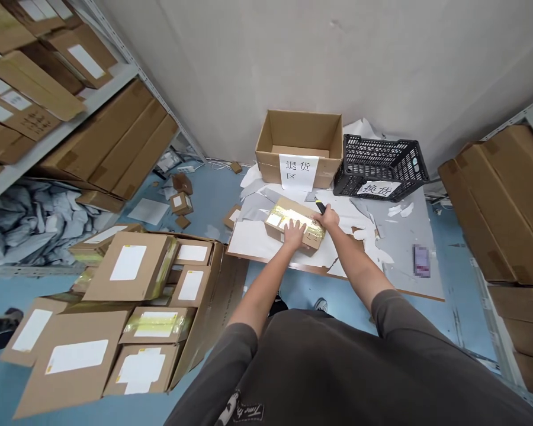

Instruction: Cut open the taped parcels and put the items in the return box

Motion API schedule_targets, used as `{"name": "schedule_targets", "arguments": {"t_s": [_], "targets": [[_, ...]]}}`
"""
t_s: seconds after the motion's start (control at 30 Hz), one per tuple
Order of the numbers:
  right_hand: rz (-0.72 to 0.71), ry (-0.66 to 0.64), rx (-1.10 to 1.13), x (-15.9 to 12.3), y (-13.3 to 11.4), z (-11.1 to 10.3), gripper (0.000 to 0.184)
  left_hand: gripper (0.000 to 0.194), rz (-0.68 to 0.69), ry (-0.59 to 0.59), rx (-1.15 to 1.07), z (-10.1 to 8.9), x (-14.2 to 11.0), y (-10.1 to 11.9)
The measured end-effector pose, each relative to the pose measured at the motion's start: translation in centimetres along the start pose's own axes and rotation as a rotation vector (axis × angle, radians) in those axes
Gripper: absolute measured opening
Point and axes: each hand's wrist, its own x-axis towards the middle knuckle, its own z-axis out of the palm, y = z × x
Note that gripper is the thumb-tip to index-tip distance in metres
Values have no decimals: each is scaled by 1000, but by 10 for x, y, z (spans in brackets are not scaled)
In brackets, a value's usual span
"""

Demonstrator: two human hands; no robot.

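A taped cardboard box point(288, 208) lies on the paper-covered table point(249, 239), yellow tape running across its top. My left hand point(295, 233) rests flat on the box, fingers spread over the tape. At the box's right end, my right hand point(328, 217) is closed around a utility knife point(320, 205) with a black and yellow body. The knife points up and away to the left, above the far right corner of the box. Part of its handle is hidden inside my fingers.
Behind stand an open cardboard carton point(266, 168) with a paper sign and a black plastic crate point(350, 188). Torn paper litters the tabletop. A pile of labelled parcels point(128, 266) fills the left floor. Shelves with boxes flank both sides. Another person's foot point(12, 316) shows far left.
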Motion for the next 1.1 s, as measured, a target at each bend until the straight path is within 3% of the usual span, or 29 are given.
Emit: {"name": "schedule_targets", "arguments": {"t_s": [0.13, 0.23, 0.37, 0.5, 0.77, 1.1], "targets": [[-94, 92, 154, -13, 14, 3, 45, 118, 79, 25, 79, -13, 2, -2], [-189, 112, 406, -34, 42, 1, 35, 112, 135, 80, 152, -25, 2, -3], [-208, -161, 708, -74, 95, -2, 45, 102, 194, 134, 184, -37, 4, 0], [-172, -380, 700, -98, 130, 2, 46, 105, 300, 140, 174, -33, 2, 1], [-176, -450, 452, -80, 138, -2, 31, 118, 357, 65, 110, -17, 0, -9], [-68, -621, 634, -104, 146, -8, 47, 111, 348, 48, 43, -11, -4, -12]]}}
